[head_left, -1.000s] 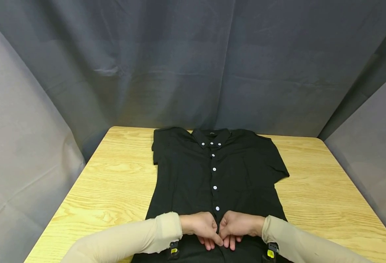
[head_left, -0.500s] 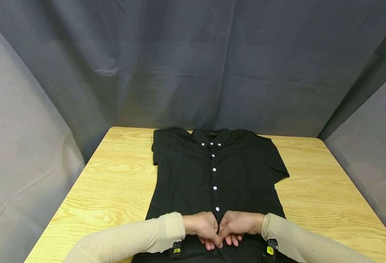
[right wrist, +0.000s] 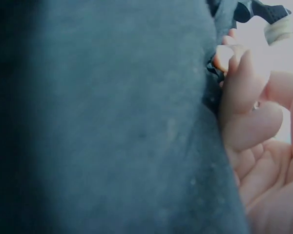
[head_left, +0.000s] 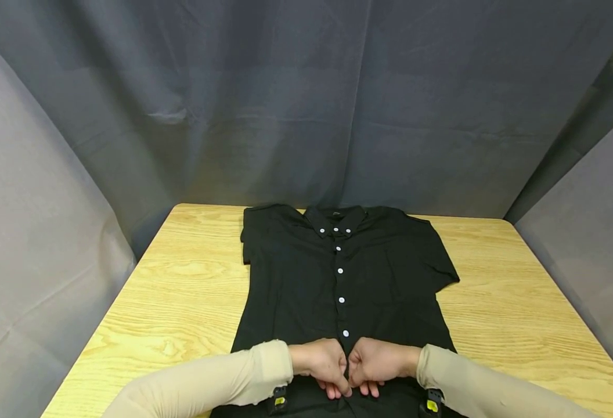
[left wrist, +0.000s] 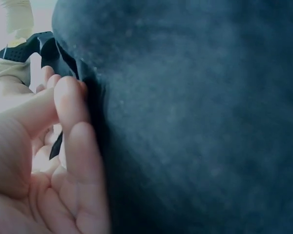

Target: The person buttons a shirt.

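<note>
A black short-sleeved shirt lies front up, its collar at the far end and white buttons down the middle. Over the lower part of its button front, my left hand and right hand meet fingertip to fingertip. Thumb and index finger of the left pinch the cloth's edge in the left wrist view, where dark fabric fills most of the picture. From the other side the right hand's curled fingers pinch the same opening. Whatever button lies between the fingertips is hidden.
The shirt rests on a light wooden table, its lower hem running past the near edge of view. A grey curtain hangs behind the table, with paler cloth at the left side. Black straps with yellow marks circle both wrists.
The fingertips of both hands have shifted slightly at the button front, and the right hand's fingers have curled in a little more. The shirt lies nearly as before.
</note>
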The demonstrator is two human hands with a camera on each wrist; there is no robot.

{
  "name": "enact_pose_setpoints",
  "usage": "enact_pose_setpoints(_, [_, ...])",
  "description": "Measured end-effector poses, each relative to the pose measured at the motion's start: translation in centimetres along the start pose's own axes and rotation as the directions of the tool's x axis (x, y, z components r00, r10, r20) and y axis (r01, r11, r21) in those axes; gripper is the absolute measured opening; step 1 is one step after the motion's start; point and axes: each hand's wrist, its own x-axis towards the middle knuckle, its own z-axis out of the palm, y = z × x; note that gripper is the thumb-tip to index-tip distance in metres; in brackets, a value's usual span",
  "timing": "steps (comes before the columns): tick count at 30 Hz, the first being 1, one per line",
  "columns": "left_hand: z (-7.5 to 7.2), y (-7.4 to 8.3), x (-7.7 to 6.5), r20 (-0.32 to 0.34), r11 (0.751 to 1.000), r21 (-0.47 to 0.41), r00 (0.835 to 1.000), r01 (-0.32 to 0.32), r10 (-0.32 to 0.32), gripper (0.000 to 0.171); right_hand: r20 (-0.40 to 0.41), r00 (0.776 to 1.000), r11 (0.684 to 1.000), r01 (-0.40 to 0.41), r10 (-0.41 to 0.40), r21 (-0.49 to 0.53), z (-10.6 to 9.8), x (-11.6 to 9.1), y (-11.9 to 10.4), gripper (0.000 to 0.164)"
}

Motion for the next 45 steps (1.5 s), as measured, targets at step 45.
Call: enact_pose_setpoints(45, [0.0, -1.2, 0.2, 0.058, 0.982, -0.187, 0.997, -0.032, 0.044, 0.018, -0.14, 0.963, 0.956, 0.198, -0.231, -0.215, 0.8, -0.5, 0.4, 0.014])
